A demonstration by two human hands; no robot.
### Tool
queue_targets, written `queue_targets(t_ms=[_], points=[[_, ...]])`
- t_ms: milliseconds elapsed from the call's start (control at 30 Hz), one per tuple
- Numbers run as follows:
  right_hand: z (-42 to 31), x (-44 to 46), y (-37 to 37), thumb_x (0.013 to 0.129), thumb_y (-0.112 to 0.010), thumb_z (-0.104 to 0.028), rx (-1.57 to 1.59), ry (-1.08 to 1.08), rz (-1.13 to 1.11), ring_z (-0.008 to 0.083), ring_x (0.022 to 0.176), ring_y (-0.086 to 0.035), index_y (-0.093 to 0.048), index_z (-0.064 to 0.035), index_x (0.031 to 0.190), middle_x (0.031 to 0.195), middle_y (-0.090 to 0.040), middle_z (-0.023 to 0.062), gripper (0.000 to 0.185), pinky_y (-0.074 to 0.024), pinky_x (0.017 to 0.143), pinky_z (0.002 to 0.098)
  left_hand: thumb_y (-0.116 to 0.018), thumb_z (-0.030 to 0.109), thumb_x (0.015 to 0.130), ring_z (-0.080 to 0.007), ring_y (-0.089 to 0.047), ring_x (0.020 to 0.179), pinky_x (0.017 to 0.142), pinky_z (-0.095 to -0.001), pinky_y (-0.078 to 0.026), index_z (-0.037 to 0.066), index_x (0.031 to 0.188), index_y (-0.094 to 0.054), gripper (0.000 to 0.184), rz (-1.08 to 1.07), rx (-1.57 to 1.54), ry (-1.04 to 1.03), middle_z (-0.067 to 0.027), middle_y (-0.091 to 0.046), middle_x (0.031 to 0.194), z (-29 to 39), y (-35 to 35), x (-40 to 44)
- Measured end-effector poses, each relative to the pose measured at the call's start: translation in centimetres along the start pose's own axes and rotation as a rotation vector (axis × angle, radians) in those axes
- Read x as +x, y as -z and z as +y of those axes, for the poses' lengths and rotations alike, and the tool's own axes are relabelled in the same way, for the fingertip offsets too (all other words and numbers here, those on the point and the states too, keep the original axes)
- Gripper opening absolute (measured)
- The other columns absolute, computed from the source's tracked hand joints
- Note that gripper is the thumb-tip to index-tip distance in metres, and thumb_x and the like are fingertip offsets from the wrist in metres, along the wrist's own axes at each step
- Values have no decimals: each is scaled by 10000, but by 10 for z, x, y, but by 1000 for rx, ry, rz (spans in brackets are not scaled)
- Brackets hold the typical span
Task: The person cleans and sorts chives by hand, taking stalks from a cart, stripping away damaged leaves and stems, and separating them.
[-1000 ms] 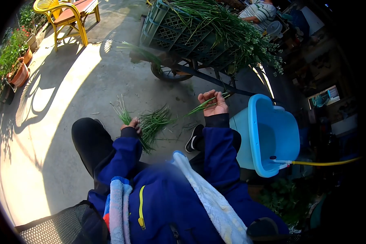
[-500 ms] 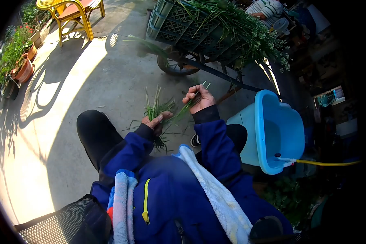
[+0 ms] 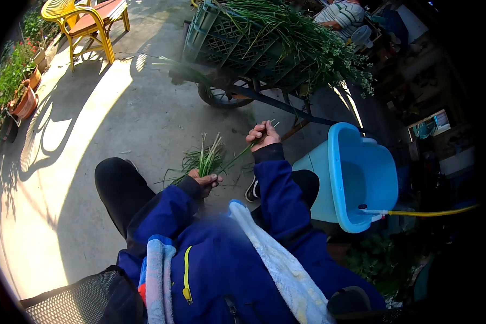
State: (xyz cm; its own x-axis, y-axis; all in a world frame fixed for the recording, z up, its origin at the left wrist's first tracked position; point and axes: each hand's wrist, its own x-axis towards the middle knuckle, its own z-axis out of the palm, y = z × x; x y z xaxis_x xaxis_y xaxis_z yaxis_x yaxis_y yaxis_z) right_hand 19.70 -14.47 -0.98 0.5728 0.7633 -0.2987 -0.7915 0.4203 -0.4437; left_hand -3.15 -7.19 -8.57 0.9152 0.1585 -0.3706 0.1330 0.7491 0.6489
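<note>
My left hand [image 3: 205,182] is closed round a bunch of thin green stalks [image 3: 209,157], whose pale ends point up and away from me. To its right and a little farther off, my right hand [image 3: 263,135] has its fingers curled on a few green stalks [image 3: 237,157]. These stalks slant down towards the bunch; whether they touch it is hard to tell. Loose greens [image 3: 191,160] lie on the concrete floor behind the bunch, partly hidden by it.
A dark green crate [image 3: 243,51] heaped with long greens [image 3: 286,27] rests on a wheeled cart [image 3: 224,96]. At right is a blue tub [image 3: 337,178] with a yellow hose [image 3: 432,213]. A yellow chair [image 3: 100,27], flowerpots [image 3: 24,102] and a person [image 3: 345,16] are farther off.
My left hand has moved right with its bunch, closer to my right hand. My right hand has shifted slightly left, its fingers now more curled. The view has tilted and come back.
</note>
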Motion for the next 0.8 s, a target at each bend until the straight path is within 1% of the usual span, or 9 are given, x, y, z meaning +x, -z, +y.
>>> queue_targets(t_ms=[67, 133, 267, 333, 367, 467, 567, 667, 800], points=[[-1, -12, -12, 890, -414, -304, 4, -13, 58, 103, 473, -385, -472, -134, 683, 577, -448, -26, 274, -349, 461, 272, -557, 144, 815, -69, -373, 392, 361, -208, -269, 21, 841, -594, 131, 68, -44, -57, -17, -534, 628, -3, -3, 3], [2, 22, 54, 894, -389, -235, -493, 295, -494, 99, 426, -354, -438, -123, 640, 524, -409, -13, 281, -317, 399, 258, -576, 236, 811, -101, -320, 344, 337, -240, -229, 38, 813, -582, 198, 130, -54, -51, -7, -496, 570, -8, 5, 7], [15, 5, 44, 874, -365, -172, -382, 285, -343, 93, 397, -324, -391, -138, 603, 496, -358, -16, 275, -280, 362, 241, -588, 258, 799, -124, -374, 371, 370, -278, -313, 65, 776, -526, 204, 148, -234, -112, -14, -482, 558, -8, 12, 8], [23, 4, 42, 868, -370, -173, -193, 194, -257, 85, 413, -323, -376, -159, 609, 510, -335, -35, 259, -277, 372, 225, -578, 290, 804, -133, -369, 366, 363, -280, -304, 71, 771, -524, 228, 307, -194, -96, -13, -469, 546, -9, 11, 10], [24, -10, 22, 838, -364, -127, -430, 398, -162, 90, 390, -320, -389, -134, 585, 488, -353, -18, 254, -279, 357, 240, -565, 288, 814, -133, -369, 366, 362, -281, -305, 72, 768, -524, 225, 325, -187, -96, -16, -481, 555, -8, 8, 8], [17, -7, 20, 832, -377, -127, -288, 348, -170, 84, 412, -319, -374, -136, 583, 509, -352, -24, 249, -276, 368, 232, -548, 296, 825, -137, -375, 369, 362, -284, -313, 75, 756, -523, 233, 445, -209, -84, -18, -495, 567, -13, 14, 11], [-5, 18, 48, 875, -379, -181, 56, 181, -336, 90, 474, -389, -483, -124, 739, 576, -404, -30, 181, -348, 421, 213, -525, 286, 839, -120, -382, 376, 358, -268, -318, 64, 796, -547, 227, 555, -238, -143, -25, -524, 603, -15, 47, 14], [-24, -30, -17, 834, -387, -135, -413, 521, -23, 102, 442, -319, -375, -128, 599, 544, -344, -25, 235, -275, 388, 248, -539, 193, 826, -99, -366, 372, 348, -255, -305, 55, 915, -559, 166, 544, -189, -219, -31, -554, 658, 3, 38, 5], [-12, -46, -14, 809, -457, -116, -441, 604, -99, 120, 498, -379, -451, -106, 665, 574, -368, -5, 145, -328, 434, 264, -573, 114, 785, -84, -348, 362, 336, -245, -268, 19, 1006, -549, 241, 458, -47, -295, -38, -567, 680, 13, 17, -5]])
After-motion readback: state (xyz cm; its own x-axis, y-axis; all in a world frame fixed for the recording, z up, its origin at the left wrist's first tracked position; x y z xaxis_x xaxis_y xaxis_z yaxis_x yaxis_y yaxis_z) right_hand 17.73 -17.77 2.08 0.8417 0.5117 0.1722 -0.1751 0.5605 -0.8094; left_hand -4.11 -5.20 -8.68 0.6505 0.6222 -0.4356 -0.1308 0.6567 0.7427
